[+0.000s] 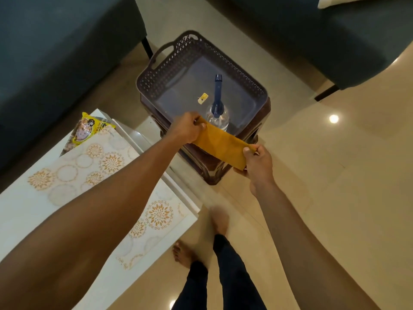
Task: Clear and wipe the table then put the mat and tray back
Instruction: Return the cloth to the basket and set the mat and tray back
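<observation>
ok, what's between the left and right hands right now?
In the head view, the yellow cloth spans the gap: the left hand pinches one end, the right hand the other, above the stool holding the basket.

Yellow snack packet (89,130) at the far left, dark sofas (55,52) beyond, beige tiled floor (335,186).

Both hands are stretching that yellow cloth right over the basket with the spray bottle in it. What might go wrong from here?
1. The yellow cloth, held taut between the left hand and right hand, hangs just over the spray bottle; lowering it might snag the nozzle and tip the bottle.
2. The grey basket sits on a stool; a bump may shift it.
3. The snack packet lies at the white table's end and may slide off during wiping.
</observation>
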